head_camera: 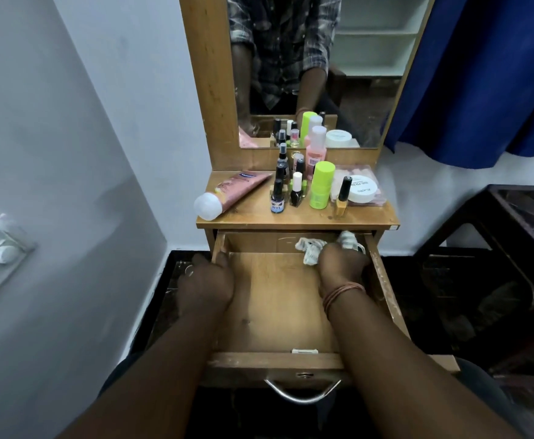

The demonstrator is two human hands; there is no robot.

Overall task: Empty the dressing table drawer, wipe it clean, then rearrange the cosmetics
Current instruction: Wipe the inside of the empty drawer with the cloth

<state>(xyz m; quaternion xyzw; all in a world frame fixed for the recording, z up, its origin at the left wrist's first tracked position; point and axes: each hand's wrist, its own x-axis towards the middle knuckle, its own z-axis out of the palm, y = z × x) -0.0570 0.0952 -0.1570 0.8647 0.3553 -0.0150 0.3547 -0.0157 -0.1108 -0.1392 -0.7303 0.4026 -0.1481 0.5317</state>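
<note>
My left hand point(207, 282) grips the left wall of the open, emptied drawer point(278, 312) to steady it, while my right hand point(341, 264) presses a bunched cloth point(311, 250) into its far right corner, cosmetics point(321, 185) parked on the table point(253, 213) above.

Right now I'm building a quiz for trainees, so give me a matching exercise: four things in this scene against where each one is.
Things:
1. cloth
2. pink tube
3. left hand
4. white jar

Places:
A. lying on its side at the tabletop's left end
B. on the drawer's left wall
C. at the back right of the open drawer, under the right hand
D. on the tabletop's right side

Pairs: 1-C, 2-A, 3-B, 4-D
</note>
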